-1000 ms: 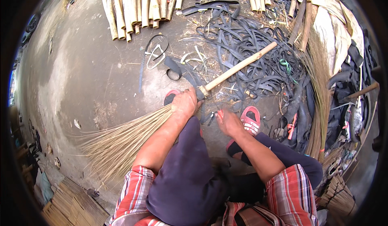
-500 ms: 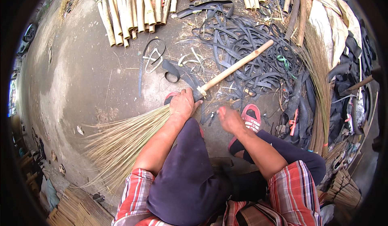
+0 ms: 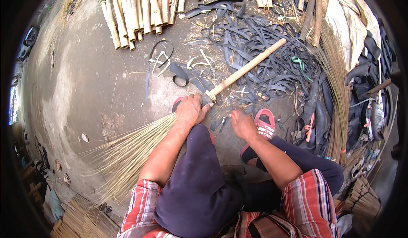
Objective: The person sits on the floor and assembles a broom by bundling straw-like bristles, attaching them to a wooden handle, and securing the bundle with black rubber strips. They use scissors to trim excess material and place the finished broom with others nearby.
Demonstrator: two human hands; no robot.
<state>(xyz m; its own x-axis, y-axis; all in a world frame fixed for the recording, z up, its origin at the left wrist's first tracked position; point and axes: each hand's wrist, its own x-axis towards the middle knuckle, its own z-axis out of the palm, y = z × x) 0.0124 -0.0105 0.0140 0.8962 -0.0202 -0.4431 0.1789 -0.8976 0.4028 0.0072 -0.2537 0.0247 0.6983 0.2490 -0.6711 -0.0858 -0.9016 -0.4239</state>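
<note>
A broom lies slantwise across my raised knee, its pale bristles [image 3: 127, 153] fanning out to the lower left. From its dark rubber-wrapped neck, a light wooden handle [image 3: 248, 68] points to the upper right. My left hand [image 3: 189, 110] is closed over the broom just below the neck, thumb against the dark wrapping. My right hand [image 3: 243, 125] is held apart from the broom, near my sandal [image 3: 265, 125]. Its fingers are curled, and a small red thing shows at their tips, too blurred to name.
Tangled black rubber strips [image 3: 267, 55] cover the ground beyond the handle. Bamboo poles [image 3: 148, 8] lie at the far left. A long bundle of bristles [image 3: 338, 102] stands at the right by pale sacking [image 3: 352, 21]. A curled rubber strip [image 3: 180, 78] lies ahead of my left hand.
The broom has shifted slightly to the left and turned a little, with my left hand still on it. My right hand has barely moved.
</note>
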